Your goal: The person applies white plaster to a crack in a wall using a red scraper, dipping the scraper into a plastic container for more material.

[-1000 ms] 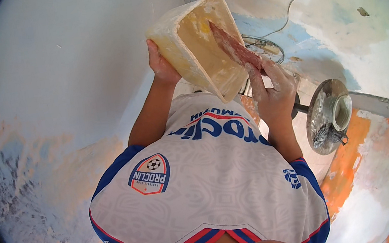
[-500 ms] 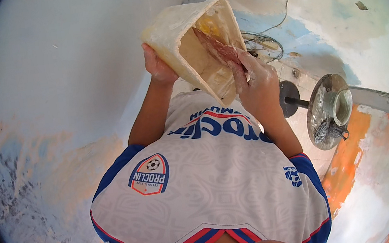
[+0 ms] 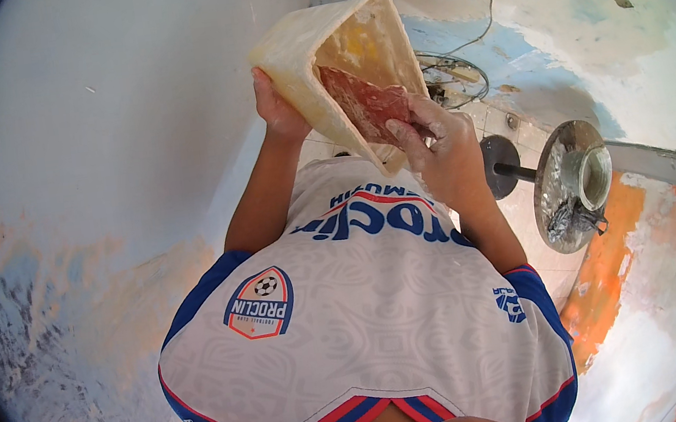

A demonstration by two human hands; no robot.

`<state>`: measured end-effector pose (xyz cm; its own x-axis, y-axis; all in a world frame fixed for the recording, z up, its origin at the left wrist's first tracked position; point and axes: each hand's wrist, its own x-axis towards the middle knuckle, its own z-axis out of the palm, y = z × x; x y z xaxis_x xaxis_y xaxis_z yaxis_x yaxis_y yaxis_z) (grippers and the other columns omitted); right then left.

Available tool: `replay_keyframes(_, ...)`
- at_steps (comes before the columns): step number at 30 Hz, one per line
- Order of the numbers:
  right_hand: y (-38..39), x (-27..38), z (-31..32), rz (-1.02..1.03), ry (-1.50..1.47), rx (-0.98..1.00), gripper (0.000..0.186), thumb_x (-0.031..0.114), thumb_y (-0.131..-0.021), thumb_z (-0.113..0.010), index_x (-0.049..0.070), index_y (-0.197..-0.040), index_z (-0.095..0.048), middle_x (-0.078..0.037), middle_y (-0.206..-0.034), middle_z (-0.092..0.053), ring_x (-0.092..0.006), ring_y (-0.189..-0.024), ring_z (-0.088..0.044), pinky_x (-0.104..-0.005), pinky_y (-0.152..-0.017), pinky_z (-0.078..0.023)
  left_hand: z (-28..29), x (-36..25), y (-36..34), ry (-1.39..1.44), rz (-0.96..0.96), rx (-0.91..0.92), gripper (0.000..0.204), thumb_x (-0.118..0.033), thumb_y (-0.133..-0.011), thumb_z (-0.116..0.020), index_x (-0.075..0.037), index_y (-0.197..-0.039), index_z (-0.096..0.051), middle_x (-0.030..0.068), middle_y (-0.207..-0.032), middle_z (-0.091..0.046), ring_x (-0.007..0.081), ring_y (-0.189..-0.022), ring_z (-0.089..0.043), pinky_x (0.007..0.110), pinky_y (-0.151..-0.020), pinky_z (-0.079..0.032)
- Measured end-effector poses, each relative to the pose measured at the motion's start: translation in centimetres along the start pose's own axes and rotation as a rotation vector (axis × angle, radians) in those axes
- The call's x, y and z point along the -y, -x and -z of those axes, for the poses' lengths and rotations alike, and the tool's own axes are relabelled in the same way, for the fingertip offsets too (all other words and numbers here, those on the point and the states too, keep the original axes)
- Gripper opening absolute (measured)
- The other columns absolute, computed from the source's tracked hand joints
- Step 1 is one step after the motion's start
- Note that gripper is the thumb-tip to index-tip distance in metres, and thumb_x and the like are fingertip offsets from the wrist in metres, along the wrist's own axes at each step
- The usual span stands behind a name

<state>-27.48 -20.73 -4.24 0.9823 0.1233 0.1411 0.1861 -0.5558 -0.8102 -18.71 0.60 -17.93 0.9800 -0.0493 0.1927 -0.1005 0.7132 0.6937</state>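
Leftmost, well apart from the container, we find the left wall, grey-blue above with orange and dark stains below. At the container's left side we locate the left hand: it grasps the outer wall, one digit extended up the side; the other digits are mostly hidden from us. The container is a rectangular, cream-yellow vessel, raised and tilted, its opening turned to the right; we note pale residue along the rim. Inside this opening we find the scraper, a flat, reddish-brown piece streaked with pale material; whether its edge touches the inner wall, we cannot tell. At the container's right side we locate the right hand, coated with residue: its thumb and fingers pinch the scraper's right end. Just right of the container, beyond it, we observe the coiled cable. Farther right of and lower than the container we identify the round stand; on its disc rest the pale tub and the crumpled dark material. Rightmost, well apart from the container, we find the right wall, patched orange and white
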Motion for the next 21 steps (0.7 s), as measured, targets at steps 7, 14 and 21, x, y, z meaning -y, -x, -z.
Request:
replay_keyframes(7, 0.0, -0.8, 0.2, -0.323, -0.652, 0.038, 0.032, -0.005, -0.097, -0.063, -0.008, -0.128, -0.061, -0.014, -0.114, -0.073, -0.0136, -0.099, -0.069, -0.0266, -0.088, -0.055, -0.1, 0.1, -0.5, 0.11, 0.002, -0.071, 0.082, -0.07, -0.102, -0.03, -0.004, -0.149, -0.045, 0.0154, -0.144, -0.055, 0.0281, -0.131, -0.055, 0.042, -0.11, -0.045)
replay_keyframes(14, 0.3, -1.8, 0.9, -0.252, -0.847, -0.177, 0.034, -0.005, -0.096, -0.065, -0.009, -0.129, -0.06, -0.014, -0.116, -0.072, -0.0151, -0.101, -0.069, -0.0272, -0.092, -0.054, -0.9, 1.0, -0.6, 0.064, 0.03, -0.107, 0.083, -0.071, -0.103, -0.024, -0.006, -0.152, -0.041, 0.0145, -0.148, -0.051, 0.0283, -0.135, -0.052, 0.043, -0.112, -0.044)
replay_keyframes(21, 0.1, -4.9, 3.2, -0.228, -0.836, -0.302, 0.027, -0.001, -0.097, -0.065, -0.006, -0.123, -0.062, -0.013, -0.112, -0.072, -0.0141, -0.096, -0.068, -0.0274, -0.083, -0.055, -3.0, 3.0, -0.3, 0.017, 0.098, -0.18, 0.082, -0.07, -0.104, -0.018, -0.009, -0.155, -0.037, 0.0135, -0.152, -0.047, 0.0293, -0.137, -0.05, 0.044, -0.114, -0.042)
